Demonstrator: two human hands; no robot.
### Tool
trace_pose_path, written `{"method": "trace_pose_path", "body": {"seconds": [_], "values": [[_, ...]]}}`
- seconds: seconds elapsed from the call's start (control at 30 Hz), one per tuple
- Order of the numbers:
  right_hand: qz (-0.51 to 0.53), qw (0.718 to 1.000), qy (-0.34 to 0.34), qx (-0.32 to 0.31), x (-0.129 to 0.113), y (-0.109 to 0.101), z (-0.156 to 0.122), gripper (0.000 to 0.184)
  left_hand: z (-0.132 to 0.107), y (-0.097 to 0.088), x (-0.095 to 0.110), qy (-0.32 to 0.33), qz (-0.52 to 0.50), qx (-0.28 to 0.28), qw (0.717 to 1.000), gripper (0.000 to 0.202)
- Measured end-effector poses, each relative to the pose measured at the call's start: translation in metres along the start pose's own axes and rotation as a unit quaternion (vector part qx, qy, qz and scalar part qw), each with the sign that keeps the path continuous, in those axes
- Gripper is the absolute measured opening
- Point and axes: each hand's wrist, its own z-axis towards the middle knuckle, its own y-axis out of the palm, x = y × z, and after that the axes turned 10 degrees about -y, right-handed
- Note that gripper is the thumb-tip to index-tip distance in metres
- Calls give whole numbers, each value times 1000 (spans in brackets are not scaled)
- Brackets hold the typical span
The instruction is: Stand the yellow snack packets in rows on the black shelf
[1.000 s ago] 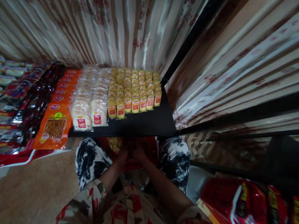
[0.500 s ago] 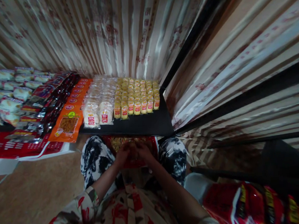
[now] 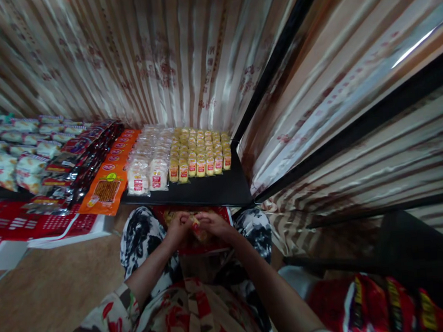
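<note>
Low in front of me, between my knees, my left hand and my right hand meet over a red bag with yellow pieces showing in it. Both hands have closed fingers around a small yellow wrapped snack, which shows between them. The fingers hide part of it, and its exact kind is unclear. Beyond the hands, small yellow packets with red labels stand in tight rows on a black shelf. To their left are clear-wrapped white snack packs.
An orange snack bag and overlapping dark foil packets lie farther left, beside white packets. A red-and-white carton sits below them. Curtains hang behind black frame bars. Red bags lie at lower right.
The view has shifted slightly, so the shelf and goods appear a little lower. My hands have come apart slightly, and the yellow wrapped snack now shows more plainly between them.
</note>
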Motion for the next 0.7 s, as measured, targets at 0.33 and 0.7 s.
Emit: {"method": "trace_pose_path", "body": {"seconds": [0.33, 0.7], "values": [[22, 982, -88, 167, -22, -8, -2, 53, -5, -13, 27, -43, -210, -53, 975, 32], [54, 929, -163, 327, -16, 6, 29, 50, 10, 32, 33, -8, -205, -20, 978, 23]]}}
